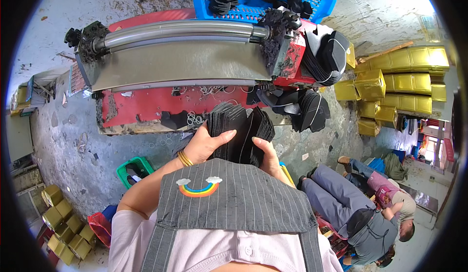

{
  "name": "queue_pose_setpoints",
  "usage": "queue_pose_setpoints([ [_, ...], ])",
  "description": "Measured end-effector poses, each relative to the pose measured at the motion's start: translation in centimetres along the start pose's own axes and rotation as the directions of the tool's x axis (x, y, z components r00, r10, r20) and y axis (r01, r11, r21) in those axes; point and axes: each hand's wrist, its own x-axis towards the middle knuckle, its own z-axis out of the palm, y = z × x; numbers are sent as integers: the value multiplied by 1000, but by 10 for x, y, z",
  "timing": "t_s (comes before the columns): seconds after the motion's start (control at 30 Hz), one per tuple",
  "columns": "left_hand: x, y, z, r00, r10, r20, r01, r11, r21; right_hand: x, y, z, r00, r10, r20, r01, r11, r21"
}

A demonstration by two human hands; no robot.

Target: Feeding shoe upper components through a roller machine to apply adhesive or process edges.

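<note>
Partly behind black pieces (238, 124), the right hand (268, 156).

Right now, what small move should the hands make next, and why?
Probably ease the stacked black pieces together: the left hand and right hand hold them in two portions, side by side, whose upper ends spread apart.

- I get bright, fairly even light; the floor (373, 11) at upper right pales almost to white;
- glare streaks the roller (180, 35); the plate (187, 64) below it carries a softer sheen, the gold tins (407, 83) sharp highlights;
- the black stack (228, 123) swallows detail in its dark middle;
- my centre looks crisp; toward the black, blue-fringed rim, shapes bend and soften
</note>
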Motion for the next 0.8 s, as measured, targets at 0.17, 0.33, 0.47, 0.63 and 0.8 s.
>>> queue_pose_setpoints([
  [0.17,3,-10,8,973,230,-11,-226,963,150,11,10,-1,962,-273,-14,251,903,-349],
  [0.33,3,-2,5,996,85,36,-84,996,-39,-2,-2,11,989,-137,-51,135,990,-28],
  [0.47,0,-4,6,998,54,17,-52,994,-97,0,0,5,986,-164,-42,159,981,-114],
  [0.63,0,-7,11,997,-56,-48,45,977,-207,8,4,-3,974,-225,15,224,959,-171],
  [0.8,-2,-20,13,964,250,-87,-230,953,198,11,5,7,951,-296,91,309,885,-349],
])
